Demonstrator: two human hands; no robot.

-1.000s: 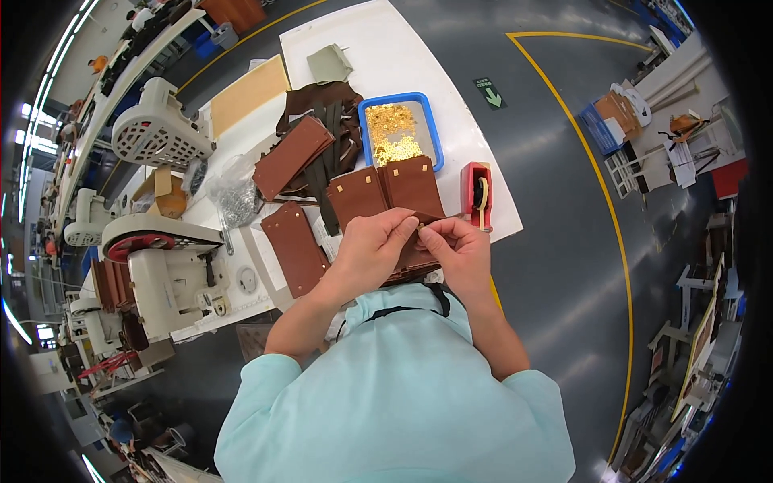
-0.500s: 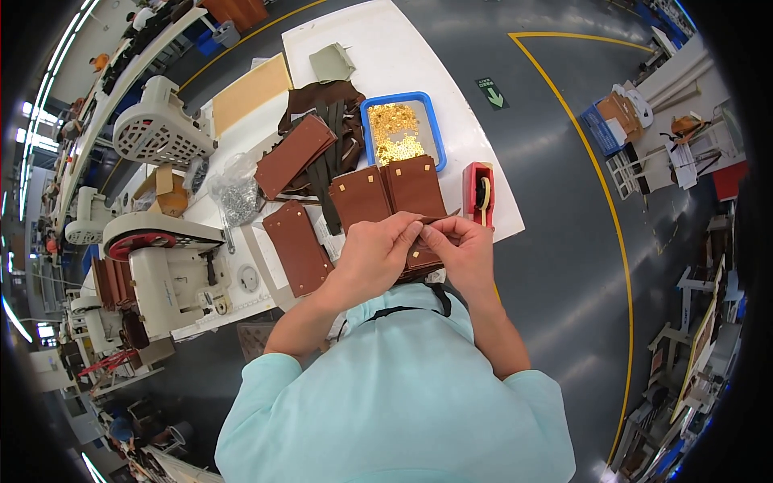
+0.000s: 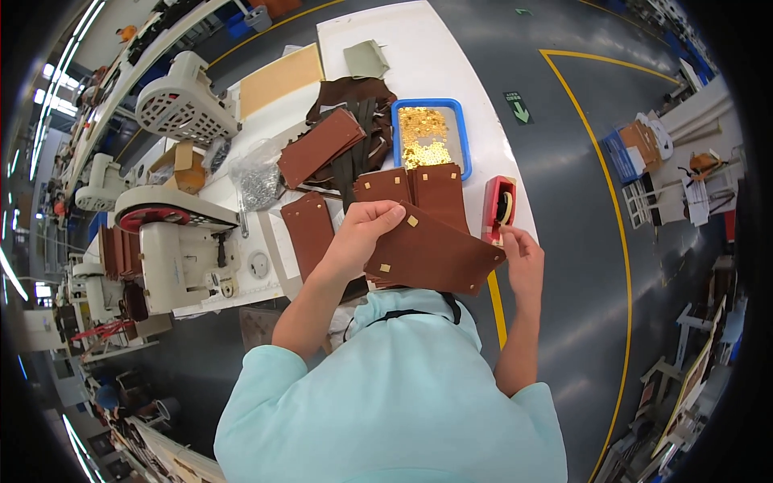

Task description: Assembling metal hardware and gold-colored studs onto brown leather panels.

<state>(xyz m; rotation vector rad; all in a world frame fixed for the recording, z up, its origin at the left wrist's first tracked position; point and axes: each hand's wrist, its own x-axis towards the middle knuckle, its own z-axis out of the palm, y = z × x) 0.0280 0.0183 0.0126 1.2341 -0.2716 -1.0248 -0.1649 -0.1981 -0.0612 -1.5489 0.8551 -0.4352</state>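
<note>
My left hand (image 3: 361,235) pinches the upper left corner of a brown leather panel (image 3: 435,256), thumb on top. The panel is tilted above the table's front edge, with gold square fittings near its left end and small holes at its right end. My right hand (image 3: 523,256) is closed at the fingertips beside the front of a red tape dispenser (image 3: 493,211), close to the panel's right end. What those fingertips hold, if anything, is too small to make out. Behind the held panel lie other brown panels (image 3: 440,196) with gold fittings.
A blue-rimmed tray (image 3: 465,145) of gold fittings stands farther back. To the left are stacked brown panels (image 3: 320,145), dark straps (image 3: 349,173), a clear bag of metal parts (image 3: 259,181) and a cream sewing machine (image 3: 173,266). A grey-green piece (image 3: 365,59) lies on the white table (image 3: 431,48).
My hands have moved apart. The left now holds the panel spread out by its corner, while the right has gone rightward to the tape dispenser. The whole view has shifted slightly.
</note>
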